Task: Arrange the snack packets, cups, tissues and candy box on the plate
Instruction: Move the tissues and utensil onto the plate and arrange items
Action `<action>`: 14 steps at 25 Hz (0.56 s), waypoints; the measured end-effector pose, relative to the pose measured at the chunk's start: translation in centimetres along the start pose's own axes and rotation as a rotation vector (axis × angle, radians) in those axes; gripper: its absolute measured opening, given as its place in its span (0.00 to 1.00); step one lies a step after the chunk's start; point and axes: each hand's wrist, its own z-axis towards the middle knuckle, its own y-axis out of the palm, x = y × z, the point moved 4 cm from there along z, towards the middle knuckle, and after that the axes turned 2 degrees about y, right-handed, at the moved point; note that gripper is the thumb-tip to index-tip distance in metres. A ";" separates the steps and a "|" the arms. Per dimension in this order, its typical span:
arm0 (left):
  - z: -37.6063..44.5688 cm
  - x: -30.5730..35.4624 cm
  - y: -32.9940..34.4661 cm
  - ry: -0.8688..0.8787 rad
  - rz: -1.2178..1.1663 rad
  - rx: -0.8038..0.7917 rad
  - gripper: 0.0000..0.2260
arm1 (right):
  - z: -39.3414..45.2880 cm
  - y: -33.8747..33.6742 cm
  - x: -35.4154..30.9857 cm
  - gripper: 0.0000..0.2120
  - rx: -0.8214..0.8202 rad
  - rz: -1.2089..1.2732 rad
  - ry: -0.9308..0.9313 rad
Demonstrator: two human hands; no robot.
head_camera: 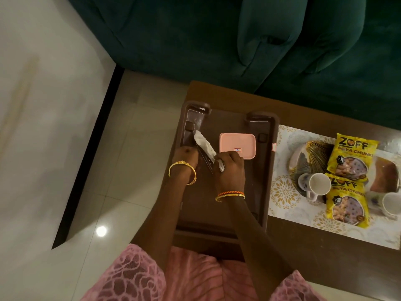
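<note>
At frame centre, white tissues (pixel 205 144) are lying in a brown tray (pixel 270 170), both hands pinching them: left hand (pixel 186 156) and right hand (pixel 230 168) closed around them. A pink candy box (pixel 237 145) is sitting just right.

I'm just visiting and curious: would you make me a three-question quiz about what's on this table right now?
1. True or false: the pink box sits on the brown tray.
2. How many yellow snack packets lie on the table runner?
3. What is the right hand touching: (a) a white cup, (b) the white tissue, (c) a packet?

Key: 1 true; 2 two; 3 b. The left hand rests at the dark holder beside the tissue.
</note>
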 end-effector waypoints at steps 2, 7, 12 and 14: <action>0.6 -1.2 0.6 0.086 0.143 -0.005 0.10 | -0.1 0.0 -0.1 0.11 0.016 0.072 0.028; 1.9 -3.7 1.4 0.084 0.229 -0.037 0.18 | -1.9 1.9 2.2 0.30 -0.118 0.105 0.195; 0.1 -3.1 1.3 0.128 0.292 -0.050 0.20 | -2.1 2.2 3.4 0.22 -0.168 0.030 0.170; -1.2 -2.1 1.1 0.190 0.309 -0.012 0.20 | -2.1 1.2 3.2 0.20 -0.151 0.059 0.131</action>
